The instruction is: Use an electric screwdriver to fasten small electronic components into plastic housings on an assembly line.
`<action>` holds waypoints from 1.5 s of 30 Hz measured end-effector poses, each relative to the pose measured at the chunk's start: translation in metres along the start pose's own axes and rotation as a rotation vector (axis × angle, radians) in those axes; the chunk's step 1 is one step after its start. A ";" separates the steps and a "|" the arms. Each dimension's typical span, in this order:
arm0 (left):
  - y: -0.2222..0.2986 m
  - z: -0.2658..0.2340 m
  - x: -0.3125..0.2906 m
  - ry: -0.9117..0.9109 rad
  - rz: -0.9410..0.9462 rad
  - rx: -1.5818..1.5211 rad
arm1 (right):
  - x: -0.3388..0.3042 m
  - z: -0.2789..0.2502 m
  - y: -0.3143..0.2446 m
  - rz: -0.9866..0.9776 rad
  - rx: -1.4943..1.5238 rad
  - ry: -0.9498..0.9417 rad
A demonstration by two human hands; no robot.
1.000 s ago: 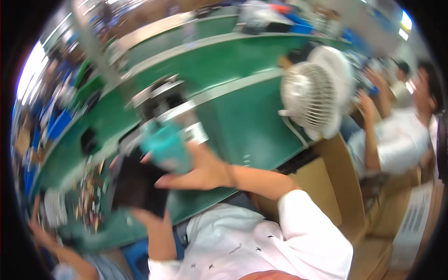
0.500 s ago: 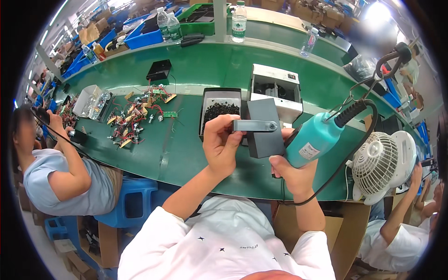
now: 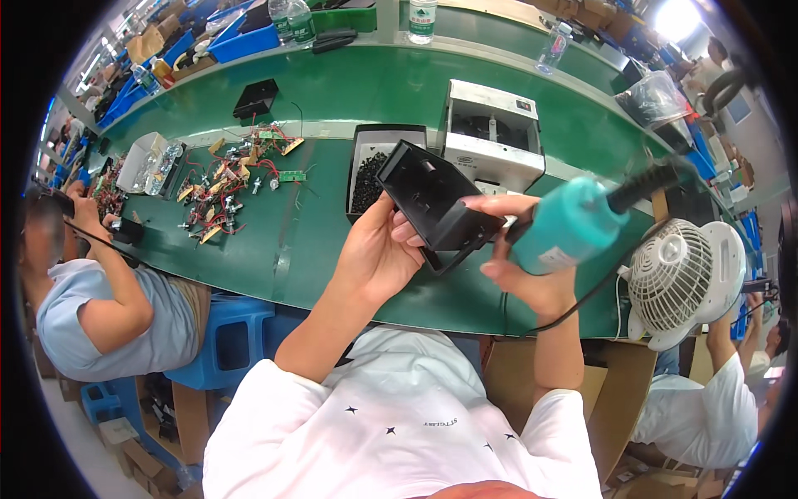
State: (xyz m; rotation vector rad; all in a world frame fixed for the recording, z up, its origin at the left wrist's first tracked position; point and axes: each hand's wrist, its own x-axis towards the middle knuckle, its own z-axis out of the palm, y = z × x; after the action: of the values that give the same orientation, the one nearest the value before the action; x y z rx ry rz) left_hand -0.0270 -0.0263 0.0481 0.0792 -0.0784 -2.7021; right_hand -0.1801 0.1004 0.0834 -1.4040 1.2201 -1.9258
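A black plastic housing (image 3: 420, 191), its hollow inside facing up, is tilted above the bench's near part. My left hand (image 3: 378, 254) is closed on its lower left side. My right hand (image 3: 536, 283) is wrapped round a teal electric screwdriver (image 3: 573, 224), and its fingers also touch the housing's right end. A dark strip-like bracket (image 3: 457, 259) shows along the housing's lower edge. Behind the housing lies a box (image 3: 395, 135) of small black screws, partly covered by it. The screwdriver's tip is hidden.
A white box-shaped machine (image 3: 490, 158) stands behind my right hand. Wired circuit boards (image 3: 224, 183) are heaped at left, near a tray of small clear parts (image 3: 137, 166). A white fan (image 3: 673, 274) is at right. The screwdriver's cable hangs by my right forearm. People sit on both sides.
The housing has turned over from its closed outer face with the metal bracket to its hollow inside. My right fingers have come onto its end. The view has shifted a little.
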 end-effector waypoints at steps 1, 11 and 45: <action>-0.001 0.000 0.002 -0.010 -0.014 -0.012 | 0.001 0.002 0.005 -0.029 -0.006 -0.041; -0.023 0.007 0.012 0.133 0.985 0.979 | -0.013 0.013 -0.010 0.255 0.125 0.191; -0.021 -0.063 -0.017 0.135 0.376 1.508 | 0.040 0.009 0.030 -0.128 -0.059 0.282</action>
State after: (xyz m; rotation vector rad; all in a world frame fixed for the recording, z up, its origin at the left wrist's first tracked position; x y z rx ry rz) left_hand -0.0165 -0.0034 -0.0149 0.5896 -1.7900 -1.6855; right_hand -0.1903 0.0511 0.0789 -1.2992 1.3510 -2.2534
